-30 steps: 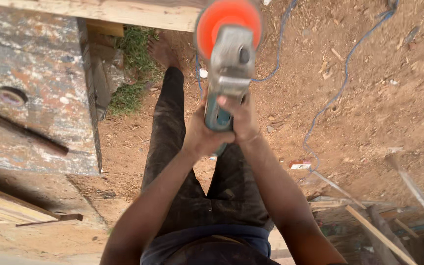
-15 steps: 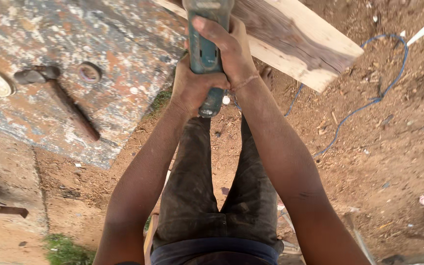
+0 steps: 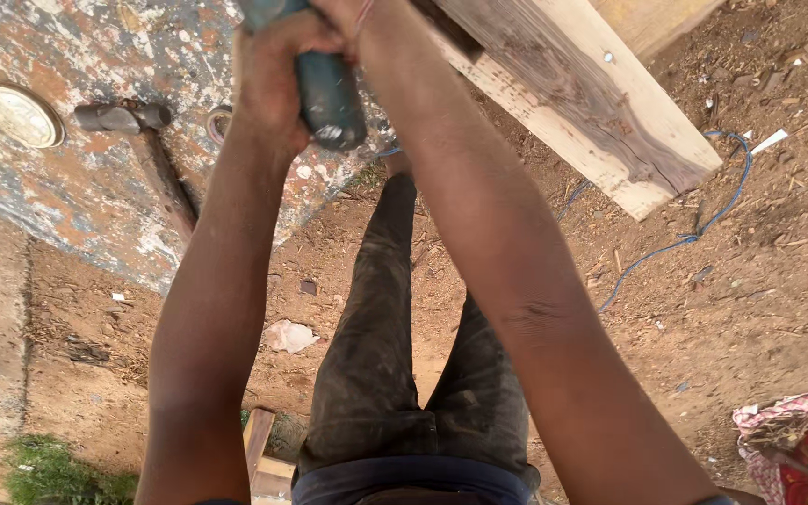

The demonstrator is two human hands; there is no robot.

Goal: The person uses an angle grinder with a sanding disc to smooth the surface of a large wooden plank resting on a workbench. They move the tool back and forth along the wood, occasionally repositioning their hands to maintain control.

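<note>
While both hands were held up high, the left hand (image 3: 273,79) had its fingers wrapped tight around the green handle of the power tool (image 3: 329,89). The right hand (image 3: 348,14) was mostly cut off at the top edge, so I could not tell how its fingers sat, but it was up by the same tool. The tool was above the legs, just beside the wooden plank (image 3: 591,103) that stuck out over the dirt ground (image 3: 750,281). I think the tool could slip or kick, because it was held so far up and close to the plank. The blue cord (image 3: 694,234) lay loose on the dirt and could trip a foot. A hammer (image 3: 147,150) and a round lid (image 3: 21,114) lay on the spotty counter (image 3: 77,224). No box or bowl showed anywhere.
</note>
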